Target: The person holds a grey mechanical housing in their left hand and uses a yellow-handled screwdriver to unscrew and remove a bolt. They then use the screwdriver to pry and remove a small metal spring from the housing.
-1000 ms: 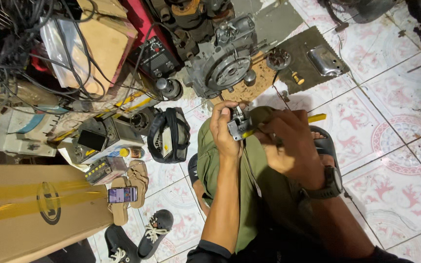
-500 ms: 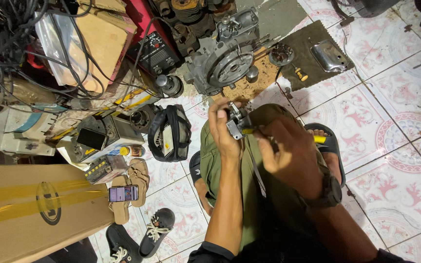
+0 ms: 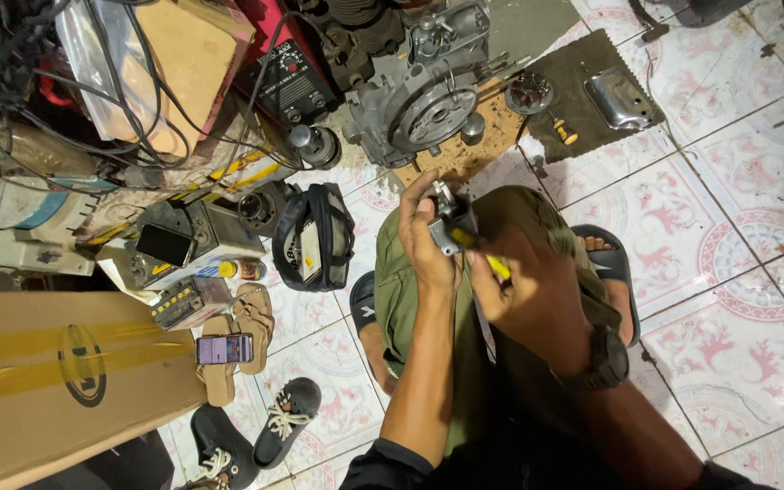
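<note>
Metal part (image 3: 452,227) is sitting pinched in the left hand (image 3: 428,240) fingers above the knee, at center. Right hand (image 3: 524,295) fingers are gripping a yellow-handled tool (image 3: 492,263) against it. Farther off at 12 o'clock, an engine (image 3: 424,100) is lying on the tiled floor (image 3: 728,227).

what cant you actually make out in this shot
Head view, the only one:
- Metal part: the left hand covers one side, so its shape is unclear.
- Yellow-handled tool: the right hand hides most of it; its tip is unseen.
- Phone screen: too small to read.
- Cardboard box: cut off by the left edge.
</note>
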